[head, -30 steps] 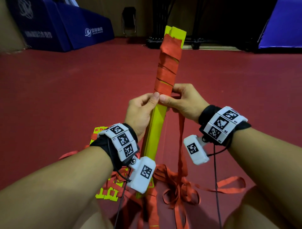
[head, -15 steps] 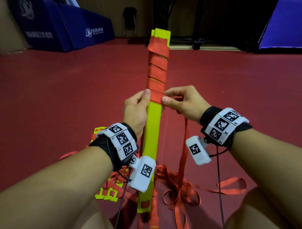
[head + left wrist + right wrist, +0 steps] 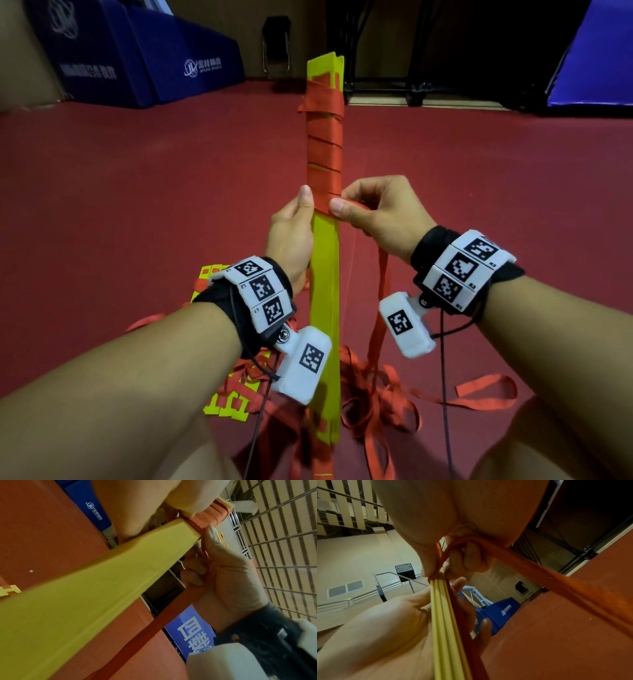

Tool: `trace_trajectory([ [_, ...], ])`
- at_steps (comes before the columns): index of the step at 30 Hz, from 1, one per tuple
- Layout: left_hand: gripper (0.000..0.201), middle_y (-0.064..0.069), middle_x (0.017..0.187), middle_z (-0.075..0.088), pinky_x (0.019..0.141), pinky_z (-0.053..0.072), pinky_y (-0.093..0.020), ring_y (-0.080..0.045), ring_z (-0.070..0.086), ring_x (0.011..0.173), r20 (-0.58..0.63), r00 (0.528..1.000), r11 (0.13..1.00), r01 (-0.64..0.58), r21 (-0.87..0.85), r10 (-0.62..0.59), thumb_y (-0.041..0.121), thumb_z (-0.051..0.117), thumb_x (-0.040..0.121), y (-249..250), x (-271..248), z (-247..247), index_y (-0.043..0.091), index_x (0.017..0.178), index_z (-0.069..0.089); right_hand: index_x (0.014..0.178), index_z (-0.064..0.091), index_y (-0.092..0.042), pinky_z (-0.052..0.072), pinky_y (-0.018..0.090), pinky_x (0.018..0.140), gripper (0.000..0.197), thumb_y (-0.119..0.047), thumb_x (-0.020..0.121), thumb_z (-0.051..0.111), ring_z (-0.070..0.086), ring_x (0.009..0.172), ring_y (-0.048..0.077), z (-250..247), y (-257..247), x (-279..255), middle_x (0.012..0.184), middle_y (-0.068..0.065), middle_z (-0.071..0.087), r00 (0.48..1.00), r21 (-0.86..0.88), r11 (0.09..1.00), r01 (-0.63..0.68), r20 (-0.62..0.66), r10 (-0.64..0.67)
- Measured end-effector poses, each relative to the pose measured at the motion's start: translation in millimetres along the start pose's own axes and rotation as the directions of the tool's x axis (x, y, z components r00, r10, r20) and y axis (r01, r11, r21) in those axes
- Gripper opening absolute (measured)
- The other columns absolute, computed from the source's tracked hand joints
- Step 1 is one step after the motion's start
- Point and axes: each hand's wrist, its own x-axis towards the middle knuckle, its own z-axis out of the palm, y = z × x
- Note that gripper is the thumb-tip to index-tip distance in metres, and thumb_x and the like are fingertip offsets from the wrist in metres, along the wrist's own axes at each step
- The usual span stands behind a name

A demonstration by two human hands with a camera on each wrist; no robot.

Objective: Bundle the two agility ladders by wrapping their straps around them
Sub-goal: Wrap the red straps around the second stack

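A stack of yellow ladder rungs [image 3: 324,291] stands nearly upright in front of me, its upper half wound with red strap [image 3: 324,150]. My left hand [image 3: 291,236] grips the stack from the left, just below the wraps, thumb along its edge. My right hand [image 3: 373,212] pinches the strap at the stack's right edge, and the strap's loose length [image 3: 380,308] hangs down from it. The left wrist view shows the stack [image 3: 85,601] and the right hand [image 3: 228,586] with strap [image 3: 154,626] in its curled fingers. A second ladder [image 3: 226,401] lies on the floor, behind my left forearm.
Loose red strap [image 3: 383,397] lies tangled on the red floor [image 3: 137,205] around the stack's foot. Blue padded blocks [image 3: 137,61] stand at the back left, another blue pad [image 3: 596,61] at the back right, and a dark metal frame [image 3: 394,89] between them.
The stack has swung from a rightward tilt to nearly upright. Both hands have stayed at the lower edge of the wraps.
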Motion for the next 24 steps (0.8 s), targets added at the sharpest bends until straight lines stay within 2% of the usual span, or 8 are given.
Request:
trace_trajectory([
  [3, 0.063, -0.018, 0.108, 0.074, 0.097, 0.051, -0.065, -0.038, 0.069, 0.107, -0.035, 0.999, 0.995, 0.037, 0.093, -0.034, 0.063, 0.043, 0.097, 1, -1, -1, 0.012, 0.123, 0.07, 0.074, 0.068, -0.015, 0.043, 0.026, 0.063, 0.021, -0.028, 0.086, 0.078, 0.05, 0.061, 0.004, 6, 0, -1, 0.067, -0.007, 0.06, 0.998, -0.078, 0.997, 0.031, -0.044, -0.034],
  [5, 0.059, -0.016, 0.109, 0.074, 0.098, 0.052, -0.059, -0.035, 0.07, 0.103, -0.044, 0.998, 0.991, 0.048, 0.123, -0.043, 0.059, 0.042, 0.102, 1, 0, -1, 0.011, 0.121, 0.071, 0.071, 0.064, -0.02, 0.043, 0.024, 0.065, 0.023, -0.029, 0.085, 0.079, 0.049, 0.061, 0.002, 9, 1, -1, 0.066, -0.011, 0.058, 0.998, -0.105, 0.994, 0.022, -0.056, -0.028],
  [8, 0.046, -0.005, 0.081, 0.072, 0.088, 0.053, -0.061, -0.024, 0.065, 0.071, -0.018, 0.997, 0.994, 0.08, 0.072, -0.079, 0.044, 0.04, 0.108, 1, -1, 0, 0.015, 0.098, 0.074, 0.07, 0.06, -0.022, 0.045, 0.024, 0.069, 0.026, -0.031, 0.084, 0.08, 0.049, 0.062, 0.002, 14, 2, -3, 0.066, -0.013, 0.056, 0.998, -0.096, 0.995, 0.026, -0.048, -0.031],
  [10, 0.046, -0.005, 0.079, 0.07, 0.087, 0.053, -0.065, -0.024, 0.064, 0.074, -0.009, 0.997, 0.995, 0.077, 0.06, -0.077, 0.041, 0.039, 0.109, 1, -1, 0, 0.016, 0.091, 0.073, 0.072, 0.059, -0.019, 0.042, 0.017, 0.065, 0.026, -0.029, 0.085, 0.079, 0.049, 0.059, -0.003, 15, 0, -4, 0.063, -0.015, 0.056, 1.0, -0.048, 0.999, 0.024, -0.018, -0.025],
  [12, 0.047, -0.001, 0.071, 0.07, 0.079, 0.055, -0.055, -0.019, 0.064, 0.07, -0.017, 0.998, 0.997, 0.062, 0.045, -0.061, 0.038, 0.039, 0.109, 1, 0, 1, 0.016, 0.086, 0.073, 0.076, 0.061, -0.014, 0.039, 0.013, 0.062, 0.024, -0.027, 0.087, 0.078, 0.05, 0.056, -0.003, 14, -1, -4, 0.059, -0.016, 0.057, 1.0, 0.005, 1.0, 0.018, 0.018, -0.019],
  [14, 0.047, 0.005, 0.06, 0.067, 0.066, 0.052, -0.037, -0.013, 0.061, 0.058, -0.035, 0.997, 0.997, 0.065, 0.028, -0.064, 0.038, 0.039, 0.109, 1, 3, 0, 0.017, 0.083, 0.073, 0.08, 0.062, -0.011, 0.039, 0.012, 0.063, 0.019, -0.023, 0.089, 0.075, 0.052, 0.056, -0.003, 12, -2, -3, 0.061, -0.015, 0.06, 0.998, 0.042, 0.999, 0.025, 0.053, -0.027],
  [19, 0.044, -0.012, 0.073, 0.06, 0.052, 0.042, -0.028, -0.019, 0.054, 0.049, -0.034, 0.994, 0.994, 0.103, -0.048, -0.104, 0.043, 0.037, 0.109, -2, 8, -4, 0.014, 0.105, 0.069, 0.095, 0.065, -0.003, 0.043, 0.012, 0.058, 0.003, -0.001, 0.093, 0.066, 0.056, 0.056, -0.002, 9, 0, -3, 0.07, -0.013, 0.064, 0.989, 0.133, 0.991, 0.013, 0.144, -0.033],
  [24, 0.039, -0.005, 0.06, 0.055, 0.044, 0.036, -0.025, -0.015, 0.046, 0.042, 0.024, 0.987, 0.982, 0.162, -0.101, -0.16, 0.041, 0.035, 0.11, 2, 1, 1, 0.013, 0.105, 0.062, 0.094, 0.058, -0.009, 0.044, 0.015, 0.056, 0.014, -0.003, 0.091, 0.07, 0.054, 0.056, 0.005, 11, 2, -2, 0.082, -0.003, 0.062, 0.993, 0.15, 0.988, -0.028, 0.115, 0.011],
])
